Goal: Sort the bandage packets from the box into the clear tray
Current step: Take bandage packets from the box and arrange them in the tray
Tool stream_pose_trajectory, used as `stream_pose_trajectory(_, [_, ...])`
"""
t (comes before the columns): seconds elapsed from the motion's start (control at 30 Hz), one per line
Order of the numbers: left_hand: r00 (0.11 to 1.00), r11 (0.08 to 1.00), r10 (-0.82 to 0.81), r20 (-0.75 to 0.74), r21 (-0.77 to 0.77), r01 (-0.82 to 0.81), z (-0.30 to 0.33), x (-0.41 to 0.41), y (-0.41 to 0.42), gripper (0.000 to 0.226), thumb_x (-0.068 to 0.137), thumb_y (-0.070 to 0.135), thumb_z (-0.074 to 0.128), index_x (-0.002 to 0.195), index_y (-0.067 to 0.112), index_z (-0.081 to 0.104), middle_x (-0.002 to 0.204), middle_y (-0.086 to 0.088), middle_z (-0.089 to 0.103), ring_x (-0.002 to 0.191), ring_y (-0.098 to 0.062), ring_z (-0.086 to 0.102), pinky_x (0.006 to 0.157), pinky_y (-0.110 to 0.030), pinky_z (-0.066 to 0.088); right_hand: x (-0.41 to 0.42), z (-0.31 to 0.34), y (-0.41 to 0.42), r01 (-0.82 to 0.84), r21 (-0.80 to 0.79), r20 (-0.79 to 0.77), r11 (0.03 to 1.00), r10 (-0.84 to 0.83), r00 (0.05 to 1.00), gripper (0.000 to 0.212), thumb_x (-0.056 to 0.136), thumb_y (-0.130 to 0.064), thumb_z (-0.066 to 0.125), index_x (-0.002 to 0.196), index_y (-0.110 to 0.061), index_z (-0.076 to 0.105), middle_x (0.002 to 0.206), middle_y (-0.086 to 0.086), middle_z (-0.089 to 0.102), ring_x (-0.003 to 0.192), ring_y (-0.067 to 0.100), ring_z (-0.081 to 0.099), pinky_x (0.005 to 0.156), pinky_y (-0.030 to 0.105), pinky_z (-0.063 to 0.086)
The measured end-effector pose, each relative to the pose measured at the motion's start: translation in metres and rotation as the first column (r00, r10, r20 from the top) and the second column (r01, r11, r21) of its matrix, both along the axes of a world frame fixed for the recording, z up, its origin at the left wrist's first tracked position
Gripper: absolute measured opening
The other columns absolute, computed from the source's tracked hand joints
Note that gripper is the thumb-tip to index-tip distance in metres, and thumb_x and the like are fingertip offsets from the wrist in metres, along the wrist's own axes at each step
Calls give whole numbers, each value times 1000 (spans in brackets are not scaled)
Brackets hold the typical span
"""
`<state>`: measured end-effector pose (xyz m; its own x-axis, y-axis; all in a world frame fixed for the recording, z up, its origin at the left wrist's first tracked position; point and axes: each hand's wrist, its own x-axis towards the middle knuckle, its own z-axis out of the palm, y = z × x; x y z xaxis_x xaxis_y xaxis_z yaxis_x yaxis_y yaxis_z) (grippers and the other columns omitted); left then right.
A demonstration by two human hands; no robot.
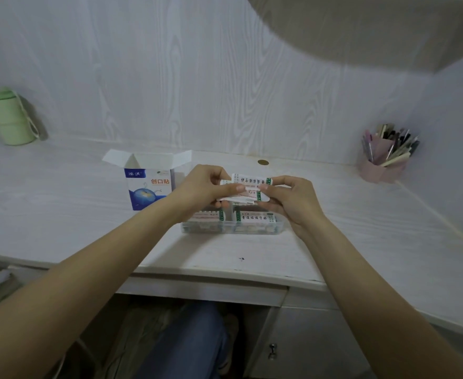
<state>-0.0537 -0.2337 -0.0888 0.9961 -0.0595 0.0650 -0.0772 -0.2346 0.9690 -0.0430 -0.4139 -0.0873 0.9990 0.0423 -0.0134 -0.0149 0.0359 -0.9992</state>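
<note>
A small stack of bandage packets (pixel 248 188) is pinched at both ends by the left hand (pixel 205 191) and right hand (pixel 289 199), just above the clear tray (pixel 233 224), apparently to be squared before being laid beside those already inside, right of the opened box (pixel 149 184).

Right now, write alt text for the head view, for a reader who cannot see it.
Both hands, left hand and right hand, hold a small stack of bandage packets above a clear tray that already contains packets. An opened blue-and-white box stands on the white desk to the left of the tray.
</note>
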Motion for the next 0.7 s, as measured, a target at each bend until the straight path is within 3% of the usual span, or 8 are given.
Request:
stream_pose_trajectory(0.1, [1000, 997, 13, 15, 69, -14, -1, 0, 1, 23, 79, 24, 72, 72, 10, 55, 74, -14, 61, 42, -8, 52, 43, -17, 44, 0, 1, 0, -16, -12, -10, 1000, 16, 1000, 8, 84, 2, 67, 82, -1, 59, 80, 16, 67, 60, 14, 68, 55, 22, 57])
stream_pose_trajectory(0.27, [989, 986, 133, 57, 96, -138, -3, 1, -3, 37, 83, 34, 69, 84, -2, 61, 53, 0, 52, 35, -6, 46, 38, -16, 36, 0, 2, -1, -78, 6, -27, 997, 78, 997, 10, 85, 2, 65, 84, -3, 57, 90, 16, 67, 80, 24, 68, 67, 28, 60])
stream_pose_trajectory(0.43, [993, 991, 96, 65, 84, -101, -5, -2, -4, 38, 82, 33, 69, 85, -4, 64, 64, -10, 57, 37, -5, 46, 38, -16, 36, 0, -1, 2, -89, 18, -53, 996, 90, 995, 14, 86, 2, 63, 100, -2, 62, 95, 16, 68, 78, 23, 68, 66, 29, 60])
stream_pose_trajectory(0.57, [998, 995, 12, 67, 95, -18, -2, -9, -1, 13, 82, 24, 70, 76, 14, 65, 68, -9, 63, 39, -4, 47, 39, -15, 38, -1, -2, 4, -115, 41, -54, 992, 117, 992, 7, 89, -1, 60, 86, -6, 64, 89, 12, 69, 74, 19, 67, 59, 26, 58])
stream_pose_trajectory(0.7, [999, 991, -19, 51, 134, 12, -1, -11, 3, 23, 79, 21, 74, 66, 13, 56, 77, -15, 66, 39, -5, 47, 41, -14, 39, 2, -4, 2, -71, 56, -63, 996, 74, 995, 5, 90, -4, 60, 86, -5, 62, 95, 16, 70, 81, 23, 67, 67, 30, 60])
